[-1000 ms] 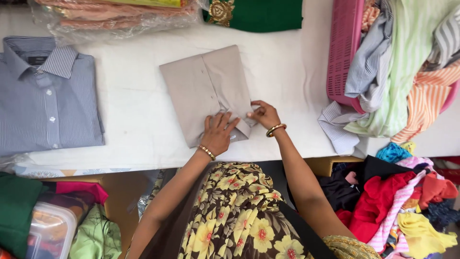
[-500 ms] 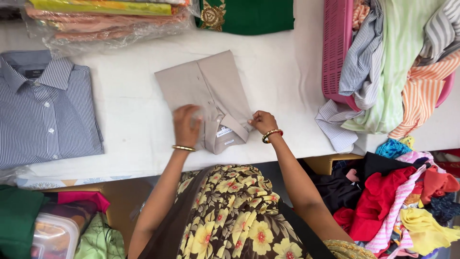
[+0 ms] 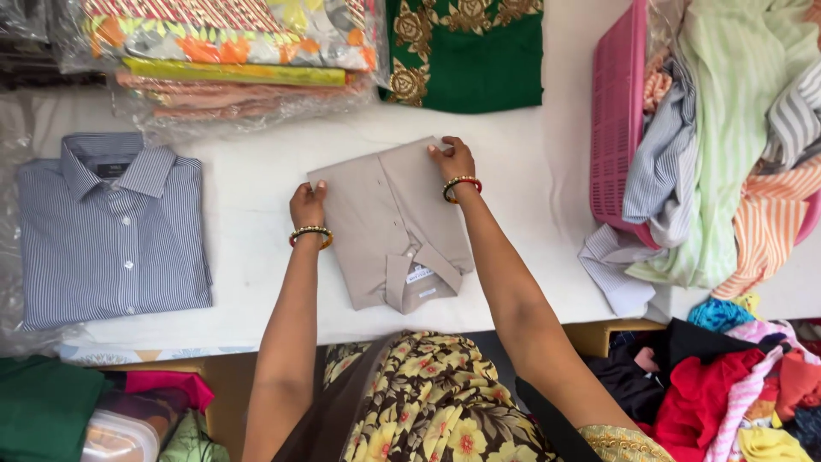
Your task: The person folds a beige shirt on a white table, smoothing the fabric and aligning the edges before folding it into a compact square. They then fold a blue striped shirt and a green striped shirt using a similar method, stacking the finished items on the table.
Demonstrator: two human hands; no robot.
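A folded beige shirt (image 3: 389, 227) lies on the white table (image 3: 256, 257), collar toward me and front side up. My left hand (image 3: 307, 204) grips its far left corner. My right hand (image 3: 451, 157) pinches its far right corner. Both wrists wear bangles. The shirt rests flat between the two hands.
A folded blue striped shirt (image 3: 115, 231) lies to the left. Bagged folded fabrics (image 3: 231, 51) and a green embroidered cloth (image 3: 466, 51) sit at the back. A pink basket (image 3: 617, 120) heaped with clothes stands at the right, with more clothes (image 3: 735, 385) below the table edge.
The beige shirt has been turned over, so its collar and front face up near me. Both hands moved from its near edge to its far corners.
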